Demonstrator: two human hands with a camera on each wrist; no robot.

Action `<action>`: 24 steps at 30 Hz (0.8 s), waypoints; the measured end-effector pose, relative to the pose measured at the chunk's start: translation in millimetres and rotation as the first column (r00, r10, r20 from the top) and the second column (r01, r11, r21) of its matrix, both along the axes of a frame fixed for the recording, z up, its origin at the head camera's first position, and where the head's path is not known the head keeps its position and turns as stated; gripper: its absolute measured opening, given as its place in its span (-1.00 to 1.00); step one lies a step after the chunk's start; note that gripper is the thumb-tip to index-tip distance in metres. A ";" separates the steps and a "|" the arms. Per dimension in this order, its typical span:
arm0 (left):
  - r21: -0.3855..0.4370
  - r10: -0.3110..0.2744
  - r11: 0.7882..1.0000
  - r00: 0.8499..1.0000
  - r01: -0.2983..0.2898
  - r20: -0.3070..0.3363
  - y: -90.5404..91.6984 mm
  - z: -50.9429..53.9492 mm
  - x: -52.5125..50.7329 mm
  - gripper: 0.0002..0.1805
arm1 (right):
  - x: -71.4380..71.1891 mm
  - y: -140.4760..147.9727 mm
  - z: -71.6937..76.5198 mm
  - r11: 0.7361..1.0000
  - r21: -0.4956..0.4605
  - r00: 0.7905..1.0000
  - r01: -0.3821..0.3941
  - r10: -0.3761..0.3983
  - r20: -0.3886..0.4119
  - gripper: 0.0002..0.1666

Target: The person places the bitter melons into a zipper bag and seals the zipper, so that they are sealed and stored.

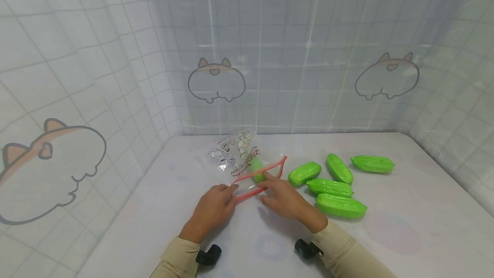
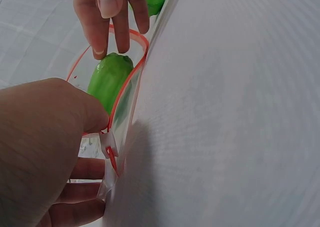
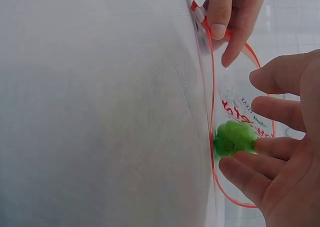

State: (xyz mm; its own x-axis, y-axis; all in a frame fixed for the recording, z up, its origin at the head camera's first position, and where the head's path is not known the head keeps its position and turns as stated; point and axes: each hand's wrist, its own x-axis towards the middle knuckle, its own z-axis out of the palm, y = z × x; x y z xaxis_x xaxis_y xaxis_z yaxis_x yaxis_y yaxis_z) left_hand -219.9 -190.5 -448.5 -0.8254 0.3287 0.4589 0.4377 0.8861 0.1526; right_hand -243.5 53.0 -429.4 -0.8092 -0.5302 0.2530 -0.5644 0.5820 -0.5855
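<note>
A clear zip bag (image 1: pixel 227 153) with printed cartoon figures lies on the table, its red-edged mouth spread toward me. My left hand (image 1: pixel 215 207) pinches the mouth's left corner between thumb and fingers, beside the white slider (image 2: pixel 107 143). One shiny green ridged cucumber-like vegetable (image 2: pixel 107 82) lies inside the mouth, end toward me. My right hand (image 1: pixel 284 197) is at the right side of the opening, its fingers spread and loosely straight. In the left wrist view, a fingertip meets or nearly meets the vegetable's near end; nothing is gripped by that hand.
Several matching green vegetables lie right of the bag, the nearest one (image 1: pixel 341 206) beside my right wrist and another (image 1: pixel 372 164) farther off. The white table (image 1: pixel 154 226) is bounded by a grid-patterned back curtain (image 1: pixel 293 76) and side curtains.
</note>
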 end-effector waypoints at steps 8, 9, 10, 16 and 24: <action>0.001 -0.006 1.000 1.000 0.006 -0.001 -0.1 1.0 -1.8 -0.66 | 1.6 3.9 2.5 1.000 -0.018 1.000 -0.018 0.018 -0.002 -0.56; 0.000 -0.005 1.000 1.000 0.005 0.002 -0.3 0.9 -2.3 -0.66 | 2.6 5.5 3.1 0.999 -0.032 1.000 -0.017 0.017 -0.001 -0.57; 0.001 -0.004 1.000 1.000 0.004 0.005 -0.4 1.1 -2.9 -0.66 | 3.4 7.1 3.5 0.999 -0.046 1.000 -0.016 0.016 -0.001 -0.59; 0.008 0.000 1.000 1.000 0.000 0.010 -1.1 3.1 -5.2 -0.65 | 10.1 18.1 10.3 0.991 -0.136 0.999 -0.008 0.012 0.030 -0.66; -0.003 0.005 1.000 1.000 -0.005 0.026 -1.7 0.4 -1.3 -0.66 | 26.3 35.6 14.5 0.975 -0.221 0.998 -0.019 0.031 0.053 -0.75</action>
